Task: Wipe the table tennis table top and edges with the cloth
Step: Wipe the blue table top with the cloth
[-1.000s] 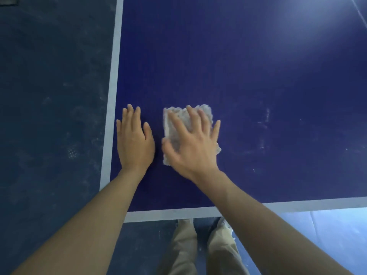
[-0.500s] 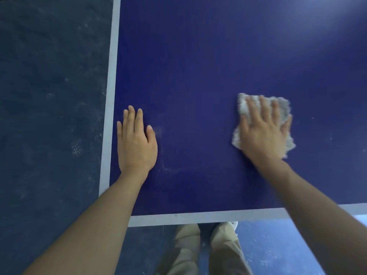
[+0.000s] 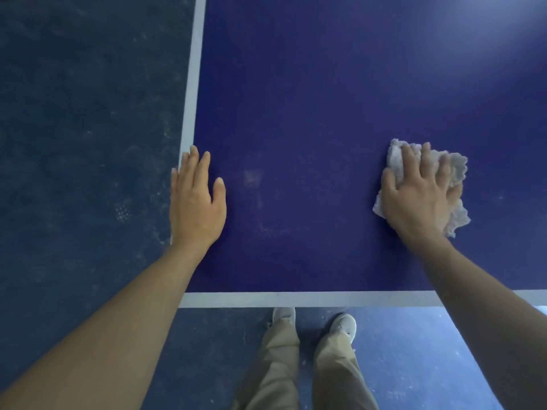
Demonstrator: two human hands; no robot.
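The dark blue table tennis table point(image 3: 325, 93) fills most of the view, with its near left corner below me. White lines run along its left edge point(image 3: 191, 84) and near edge point(image 3: 296, 299). My right hand point(image 3: 420, 196) presses flat on a crumpled pale grey cloth point(image 3: 457, 167) on the table top, right of centre. The cloth shows around my fingers and palm. My left hand point(image 3: 196, 202) lies flat and open at the table's left edge, its outer fingers over the white line. A faint dusty smear point(image 3: 253, 177) shows between the hands.
A scuffed dark blue floor point(image 3: 88, 143) lies left of the table and below its near edge. My legs in tan trousers point(image 3: 296, 365) and pale shoes point(image 3: 343, 324) stand close to the near edge.
My right hand has slid the cloth from beside my left hand far to the right across the table top. My left hand has shifted slightly left onto the edge line.
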